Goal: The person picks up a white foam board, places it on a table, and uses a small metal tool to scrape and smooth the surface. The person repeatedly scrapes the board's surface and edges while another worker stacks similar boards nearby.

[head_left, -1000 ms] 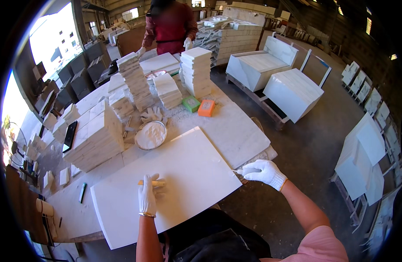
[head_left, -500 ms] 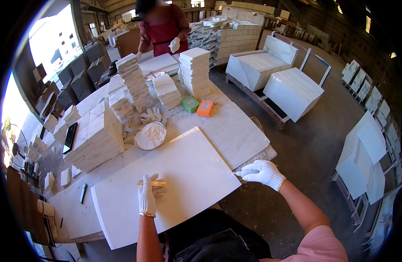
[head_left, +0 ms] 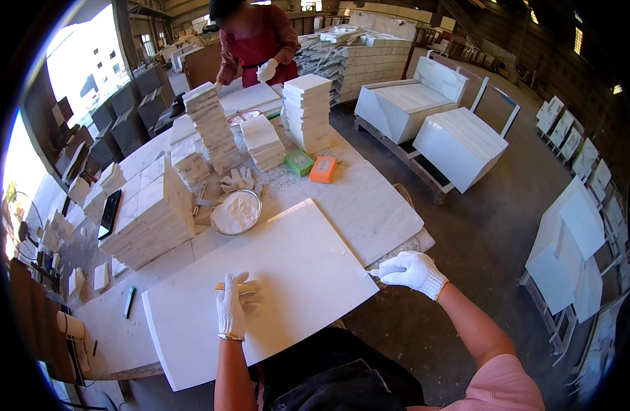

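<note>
Large white rectangular slab with a smooth face (head_left: 308,274): lies aslant on the near side of the worktable, its near edge by the person's dark apron (head_left: 342,383); left hand in a white knitted glove (head_left: 231,316): over the slab, fingers closed round a narrow yellow-tan flat strip (head_left: 220,286); right hand in a white knitted glove (head_left: 414,270): well apart from the left, clamped on a slim pale tool (head_left: 375,272), whose tip is at the slab's right corner, contact impossible to tell.

Worktable topped with pale, dusty stone (head_left: 370,198): beyond the slab, a round metal bowl (head_left: 261,205) of white matter; just behind it, a crumpled white glove (head_left: 237,180); farther back, a green box (head_left: 299,162) beside an orange box (head_left: 323,170); a tall, uneven stack of white stone pieces (head_left: 216,133), a low stack of white tiles (head_left: 262,142) and a tall stack of white tiles (head_left: 308,113); at left, a broad block of stacked marble tiles (head_left: 154,212), a black phone (head_left: 109,214) on top; nearer, a dark green marker (head_left: 129,302).

Room: dim hall, a bright opening (head_left: 89,65) at left; a co-worker in a red apron (head_left: 257,48) behind the table; grey floor (head_left: 479,226); white marble blocks (head_left: 459,140) on a low wooden pallet (head_left: 404,161); leaning white slabs (head_left: 561,253) at far right.
</note>
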Available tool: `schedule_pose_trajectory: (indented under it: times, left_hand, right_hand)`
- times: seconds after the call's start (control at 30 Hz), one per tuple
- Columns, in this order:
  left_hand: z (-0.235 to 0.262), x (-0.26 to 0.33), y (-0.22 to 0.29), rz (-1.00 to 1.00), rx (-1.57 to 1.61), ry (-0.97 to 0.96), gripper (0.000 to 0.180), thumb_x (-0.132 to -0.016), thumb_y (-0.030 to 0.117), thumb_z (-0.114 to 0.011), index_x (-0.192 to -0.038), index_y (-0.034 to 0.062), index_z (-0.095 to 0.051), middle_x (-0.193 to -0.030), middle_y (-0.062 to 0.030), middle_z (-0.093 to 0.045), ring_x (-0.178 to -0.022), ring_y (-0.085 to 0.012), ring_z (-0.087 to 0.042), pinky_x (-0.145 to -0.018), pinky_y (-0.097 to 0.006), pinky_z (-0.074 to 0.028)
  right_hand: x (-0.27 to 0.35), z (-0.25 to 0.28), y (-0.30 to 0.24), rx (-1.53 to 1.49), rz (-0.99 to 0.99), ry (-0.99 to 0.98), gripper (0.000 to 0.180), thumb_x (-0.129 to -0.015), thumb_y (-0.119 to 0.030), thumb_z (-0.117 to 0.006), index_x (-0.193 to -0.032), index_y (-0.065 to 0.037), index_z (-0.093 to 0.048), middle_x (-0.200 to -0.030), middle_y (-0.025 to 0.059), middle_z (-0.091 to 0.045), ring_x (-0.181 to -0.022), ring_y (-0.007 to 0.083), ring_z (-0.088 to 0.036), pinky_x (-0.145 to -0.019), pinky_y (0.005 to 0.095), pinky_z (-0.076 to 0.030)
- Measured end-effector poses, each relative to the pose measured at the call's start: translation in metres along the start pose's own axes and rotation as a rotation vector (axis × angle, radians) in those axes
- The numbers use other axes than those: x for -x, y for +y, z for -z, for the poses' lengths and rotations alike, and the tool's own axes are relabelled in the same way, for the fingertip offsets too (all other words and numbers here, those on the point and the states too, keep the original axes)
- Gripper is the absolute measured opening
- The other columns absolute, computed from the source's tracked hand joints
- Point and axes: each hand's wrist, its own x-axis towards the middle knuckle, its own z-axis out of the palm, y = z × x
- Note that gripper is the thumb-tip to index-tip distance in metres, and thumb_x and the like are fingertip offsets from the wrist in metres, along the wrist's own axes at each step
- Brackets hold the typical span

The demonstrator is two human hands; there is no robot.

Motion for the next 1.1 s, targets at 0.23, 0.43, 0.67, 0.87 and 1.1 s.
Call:
schedule_pose_trajectory:
  times: [0.23,0.43,0.67,0.87,1.1]
  left_hand:
    - [0.003,-0.001,-0.001,0.009,-0.017,-0.02,0.069,-0.098,0.059,-0.044,-0.128,-0.0017,-0.058,-0.102,-0.0174,-0.069,-0.076,-0.0207,-0.068,-0.062,-0.028,-0.052]
    - [0.002,-0.001,-0.001,0.01,-0.021,-0.028,0.071,-0.098,0.06,-0.044,-0.129,-0.0021,-0.057,-0.102,-0.0178,-0.069,-0.076,-0.0215,-0.068,-0.062,-0.028,-0.052]
    - [0.001,0.0,-0.001,0.01,0.0,0.006,0.065,-0.1,0.055,-0.043,-0.125,-0.0025,-0.061,-0.097,-0.0157,-0.072,-0.072,-0.0192,-0.069,-0.063,-0.028,-0.054]
    - [0.002,-0.002,-0.003,0.003,0.0,0.004,0.064,-0.1,0.054,-0.043,-0.124,-0.0022,-0.062,-0.098,-0.0162,-0.072,-0.072,-0.0193,-0.069,-0.062,-0.027,-0.053]
    - [0.001,-0.001,-0.003,-0.017,0.006,0.005,0.065,-0.1,0.055,-0.044,-0.122,-0.0029,-0.062,-0.098,-0.0171,-0.072,-0.071,-0.02,-0.069,-0.06,-0.028,-0.054]
  right_hand:
    - [-0.002,0.004,-0.007,-0.003,-0.01,-0.01,0.028,-0.079,-0.035,-0.074,-0.102,-0.02,-0.077,-0.094,0.0047,-0.073,-0.082,0.0244,-0.065,-0.077,0.0364,-0.053]
    - [-0.003,0.003,-0.005,-0.046,-0.02,-0.011,0.028,-0.08,-0.033,-0.075,-0.102,-0.017,-0.077,-0.094,0.0048,-0.073,-0.083,0.0235,-0.066,-0.077,0.0356,-0.052]
    - [-0.007,0.002,-0.007,-0.007,0.019,-0.037,0.028,-0.08,-0.033,-0.074,-0.104,-0.018,-0.077,-0.096,0.0044,-0.073,-0.083,0.0234,-0.065,-0.079,0.0352,-0.052]
    - [-0.009,-0.004,0.004,-0.01,-0.021,-0.065,0.028,-0.082,-0.034,-0.072,-0.106,-0.02,-0.077,-0.096,0.0033,-0.073,-0.082,0.0232,-0.065,-0.079,0.0344,-0.051]
    - [-0.012,-0.003,-0.002,-0.095,0.01,-0.04,0.029,-0.08,-0.031,-0.075,-0.104,-0.015,-0.077,-0.095,0.0036,-0.074,-0.083,0.0214,-0.066,-0.079,0.0342,-0.052]
